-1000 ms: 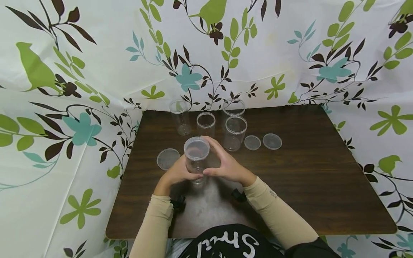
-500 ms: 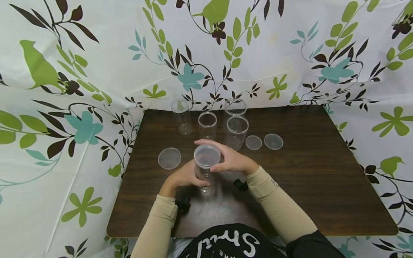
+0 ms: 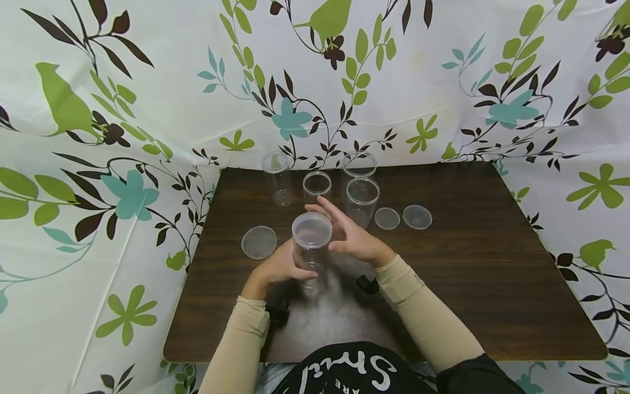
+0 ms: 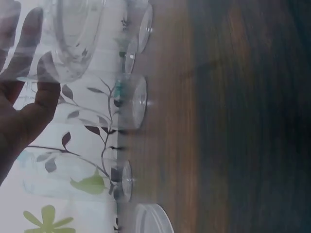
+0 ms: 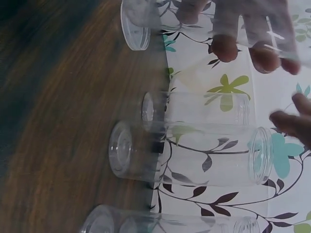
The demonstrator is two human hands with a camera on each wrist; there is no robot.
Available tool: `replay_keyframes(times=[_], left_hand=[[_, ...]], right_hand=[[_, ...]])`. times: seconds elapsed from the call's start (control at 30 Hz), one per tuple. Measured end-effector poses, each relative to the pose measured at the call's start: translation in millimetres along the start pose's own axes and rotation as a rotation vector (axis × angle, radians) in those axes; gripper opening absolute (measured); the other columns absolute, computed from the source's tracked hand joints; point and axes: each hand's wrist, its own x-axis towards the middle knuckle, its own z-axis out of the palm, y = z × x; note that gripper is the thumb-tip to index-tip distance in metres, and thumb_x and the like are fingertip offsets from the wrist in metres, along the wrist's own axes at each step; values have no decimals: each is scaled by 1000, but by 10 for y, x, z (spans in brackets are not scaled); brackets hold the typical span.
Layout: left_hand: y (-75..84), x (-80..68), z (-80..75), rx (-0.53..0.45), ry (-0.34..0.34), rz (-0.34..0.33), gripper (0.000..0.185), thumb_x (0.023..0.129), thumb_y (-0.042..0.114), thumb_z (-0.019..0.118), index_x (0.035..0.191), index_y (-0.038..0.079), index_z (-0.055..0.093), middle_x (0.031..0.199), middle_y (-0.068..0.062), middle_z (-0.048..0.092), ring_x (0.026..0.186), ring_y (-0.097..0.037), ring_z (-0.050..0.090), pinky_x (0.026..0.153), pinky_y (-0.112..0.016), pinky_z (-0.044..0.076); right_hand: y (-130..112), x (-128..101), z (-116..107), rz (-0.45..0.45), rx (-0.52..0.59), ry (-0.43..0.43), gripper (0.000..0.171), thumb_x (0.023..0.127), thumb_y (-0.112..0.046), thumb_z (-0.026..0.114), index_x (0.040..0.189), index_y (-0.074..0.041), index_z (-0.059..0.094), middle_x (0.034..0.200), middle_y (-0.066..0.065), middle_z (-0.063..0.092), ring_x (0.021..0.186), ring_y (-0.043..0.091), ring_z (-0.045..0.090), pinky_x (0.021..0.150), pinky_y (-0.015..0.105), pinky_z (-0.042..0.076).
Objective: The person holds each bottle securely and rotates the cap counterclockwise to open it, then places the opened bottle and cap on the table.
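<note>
The right hand [image 3: 355, 241] has released the lid [image 3: 312, 229], fingers spread beside it; the left hand [image 3: 278, 268] grips the capped jar [image 3: 309, 260].

- My beige sleeves [image 3: 423, 320] reached the wrists.
- Small black camera mounts [image 3: 366, 283] sat just beside those cuffs.
- My black top [image 3: 351, 375], below the sleeves, bore white lettering.

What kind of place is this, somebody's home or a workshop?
Probably a makeshift recording booth, not a lived-in room: a flowered bird-print sheet curtains off a small brown table, which bears clear plastic jars and loose lids.
</note>
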Motion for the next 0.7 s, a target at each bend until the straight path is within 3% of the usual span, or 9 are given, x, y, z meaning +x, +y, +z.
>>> replay_keyframes(times=[0.17,0.27,0.4,0.5,0.7], left_hand=[[-57,-22,-54,-54,97,2,84,73,1,87,143,0,42,135,-24,56,125,-37,55,107,-38,43],[-98,-24,-73,-107,114,38,82,74,-4,85,143,-2,40,132,-32,55,121,-47,56,101,-40,50],[-143,-19,-90,-107,129,44,82,75,-4,85,143,1,39,131,-26,58,120,-39,59,98,-42,52],[-167,-13,-95,-79,141,27,83,74,-3,86,143,3,41,131,-18,59,120,-30,60,100,-35,50],[-186,-3,-75,-73,128,8,84,74,-4,86,144,3,40,134,-18,57,122,-30,57,102,-36,48]], right_hand=[[9,-91,37,-18,-83,127,101,94,-48,71,161,-2,10,164,23,23,153,33,19,122,52,14],[-5,-144,93,-13,-132,145,97,95,-44,71,161,-1,14,165,19,24,153,31,18,123,50,13],[14,-182,160,-2,-183,139,91,96,-42,70,161,-6,19,166,12,22,154,27,18,123,45,15],[43,-200,193,-4,-232,138,91,95,-45,70,161,-7,21,167,10,21,153,27,18,123,46,18],[51,-204,230,10,-313,161,97,92,-53,70,161,-6,21,167,11,18,153,28,18,121,49,22]])
